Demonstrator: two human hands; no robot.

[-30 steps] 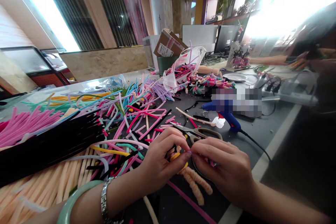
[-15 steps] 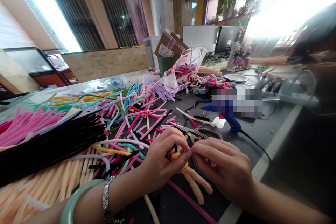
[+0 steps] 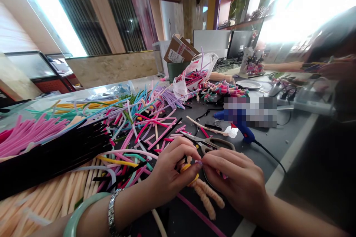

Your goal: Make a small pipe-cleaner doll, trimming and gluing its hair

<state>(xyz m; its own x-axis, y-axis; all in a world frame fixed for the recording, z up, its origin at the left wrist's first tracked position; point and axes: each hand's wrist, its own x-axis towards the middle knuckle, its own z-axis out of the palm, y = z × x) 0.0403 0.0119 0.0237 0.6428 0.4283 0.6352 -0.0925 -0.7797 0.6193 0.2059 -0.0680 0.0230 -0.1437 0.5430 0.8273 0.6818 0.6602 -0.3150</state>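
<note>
My left hand [image 3: 169, 172] and my right hand [image 3: 236, 181] meet fingertip to fingertip over a small pipe-cleaner figure [image 3: 204, 192]. The figure has a yellow part and two twisted peach legs that stick out below my hands toward me. Both hands pinch it, and my right fingers also pinch a short pink piece at its top. A pair of scissors [image 3: 210, 142] lies on the dark table [image 3: 278, 140] just beyond my hands. A long pink pipe cleaner [image 3: 200, 214] runs under the figure.
Heaps of coloured pipe cleaners [image 3: 133, 122] cover the table's left, with black [image 3: 52, 152], pink [image 3: 25, 133] and peach [image 3: 52, 196] bundles. A blue glue gun [image 3: 239, 124] with its cord lies beyond the scissors. A plastic bag [image 3: 194, 72], finished figures [image 3: 222, 89] and another person's arm [image 3: 319, 66] are farther back.
My hands have stayed together on the figure with only small finger movement. The view has tilted slightly.
</note>
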